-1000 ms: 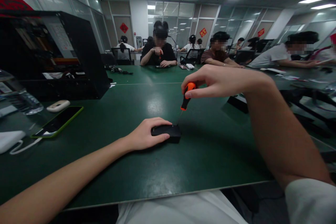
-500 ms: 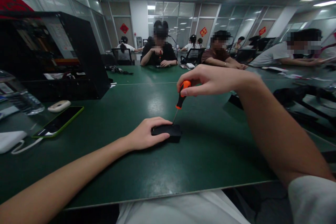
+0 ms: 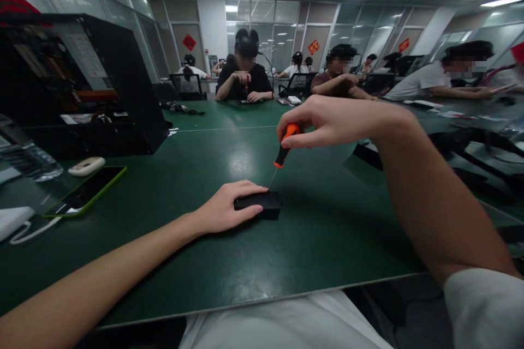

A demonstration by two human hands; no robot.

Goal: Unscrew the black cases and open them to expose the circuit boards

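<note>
I have my left hand (image 3: pixel 223 208) closed around the black box (image 3: pixel 270 206), which lies on the green table (image 3: pixel 196 272). Above the box, my right hand (image 3: pixel 327 121) pinches the screwdriver (image 3: pixel 282 154) between thumb and fingers, tilted, its tip at the box's far edge; I can't confirm contact. Well left of the box lies a phone (image 3: pixel 92 190).

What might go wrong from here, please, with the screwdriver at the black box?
The screwdriver seems to meet the black box close to the forefinger of the left hand, so a slip could jab it. The right hand holds the screwdriver at a tilt, so its tip might skid. Only the left hand steadies the black box on the green table, so a hard push could perhaps shift it.
</note>
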